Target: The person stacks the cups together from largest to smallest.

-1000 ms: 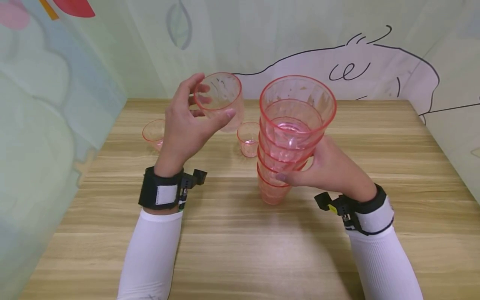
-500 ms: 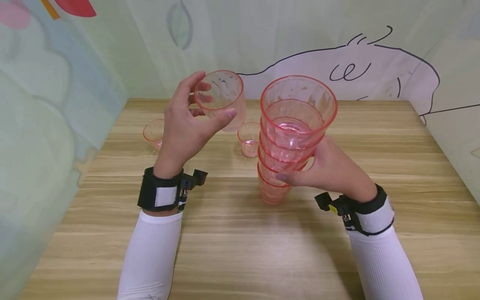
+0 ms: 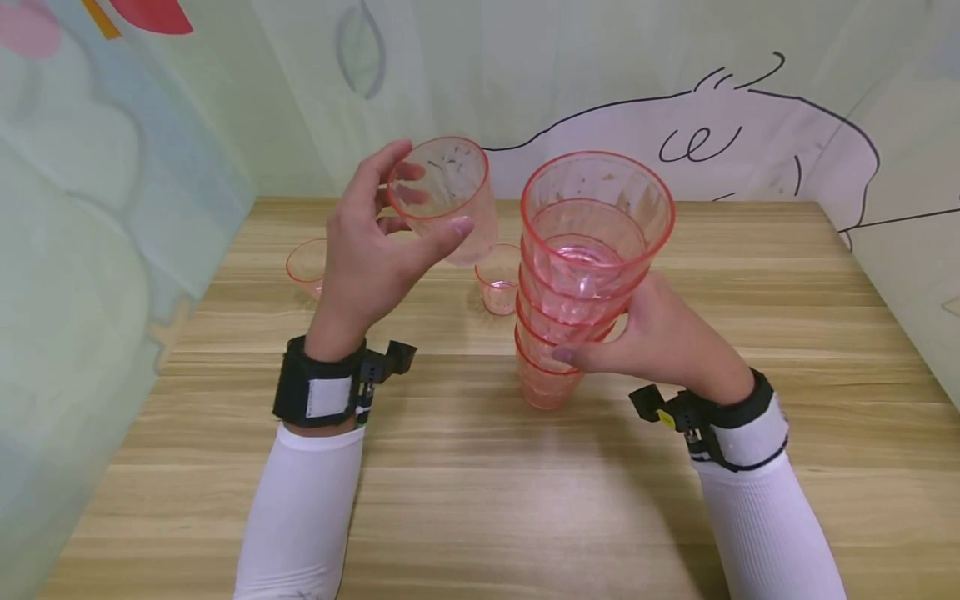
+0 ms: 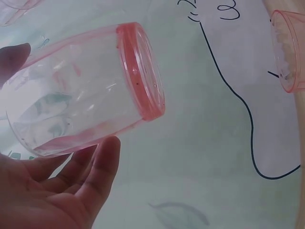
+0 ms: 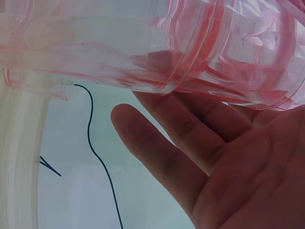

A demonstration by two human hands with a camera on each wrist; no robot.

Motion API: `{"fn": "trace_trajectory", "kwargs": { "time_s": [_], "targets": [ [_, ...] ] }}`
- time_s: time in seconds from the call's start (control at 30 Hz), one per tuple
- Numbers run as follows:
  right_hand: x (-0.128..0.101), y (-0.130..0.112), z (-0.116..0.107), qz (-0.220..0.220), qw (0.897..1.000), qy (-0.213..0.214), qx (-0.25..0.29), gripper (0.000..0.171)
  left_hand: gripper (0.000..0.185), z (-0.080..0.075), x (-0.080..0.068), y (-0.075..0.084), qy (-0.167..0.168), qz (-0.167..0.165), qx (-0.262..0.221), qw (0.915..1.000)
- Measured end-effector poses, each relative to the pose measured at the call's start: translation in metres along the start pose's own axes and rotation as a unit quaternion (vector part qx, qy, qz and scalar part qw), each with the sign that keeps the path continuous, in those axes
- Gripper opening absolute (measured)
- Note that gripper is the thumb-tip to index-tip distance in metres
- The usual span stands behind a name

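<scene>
A clear pink-tinted cup (image 3: 480,221) is pinched near its rim between the thumb and fingers of my left hand (image 3: 367,254), above the back of the table. In the left wrist view this cup (image 4: 95,90) shows its thick pink-banded base. My right hand (image 3: 663,342) grips a stack of nested pink cups (image 3: 573,308), thumb across the near side. Whether the stack touches the table I cannot tell. Close up in the right wrist view, the stack (image 5: 119,52) has curled fingers behind it.
A single pink cup (image 3: 495,296) stands on the wooden table (image 3: 480,500), left of the stack. Another cup (image 3: 303,265) at the back left is partly covered by my left hand. Patterned walls (image 3: 315,100) border the table at the back and sides.
The cup in my left hand has shifted slightly right and tilted a little more. My right hand and the stack have hardly moved.
</scene>
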State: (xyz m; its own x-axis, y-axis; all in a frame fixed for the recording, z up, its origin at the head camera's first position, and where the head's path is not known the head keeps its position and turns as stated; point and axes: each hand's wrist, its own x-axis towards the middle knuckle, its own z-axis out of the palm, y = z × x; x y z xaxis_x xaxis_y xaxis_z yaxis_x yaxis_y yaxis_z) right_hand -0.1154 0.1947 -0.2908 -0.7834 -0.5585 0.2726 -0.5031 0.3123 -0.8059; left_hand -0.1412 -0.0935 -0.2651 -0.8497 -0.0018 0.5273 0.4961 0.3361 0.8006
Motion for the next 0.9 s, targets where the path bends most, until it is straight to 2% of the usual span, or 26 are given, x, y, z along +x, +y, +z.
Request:
{"fn": "trace_trajectory", "kwargs": {
  "time_s": [0.2, 0.53, 0.63, 0.9],
  "targets": [
    [0.000, 0.000, 0.000, -0.002, 1.000, 0.001, 0.000, 0.064, 0.077, 0.000, -0.002, 0.005, 0.003, 0.000, -0.025, 0.9997],
    [0.002, 0.000, 0.000, -0.012, 1.000, 0.001, 0.014, 0.063, 0.073, -0.001, -0.003, 0.010, 0.013, 0.028, -0.072, 0.9970],
    [0.002, 0.001, 0.001, -0.015, 1.000, 0.001, 0.014, 0.063, 0.072, -0.001, -0.003, 0.011, 0.016, 0.042, -0.092, 0.9948],
    [0.002, 0.002, 0.001, -0.020, 1.000, 0.002, 0.013, 0.067, 0.071, -0.001, -0.004, 0.014, 0.013, 0.054, -0.156, 0.9861]
  ]
}}
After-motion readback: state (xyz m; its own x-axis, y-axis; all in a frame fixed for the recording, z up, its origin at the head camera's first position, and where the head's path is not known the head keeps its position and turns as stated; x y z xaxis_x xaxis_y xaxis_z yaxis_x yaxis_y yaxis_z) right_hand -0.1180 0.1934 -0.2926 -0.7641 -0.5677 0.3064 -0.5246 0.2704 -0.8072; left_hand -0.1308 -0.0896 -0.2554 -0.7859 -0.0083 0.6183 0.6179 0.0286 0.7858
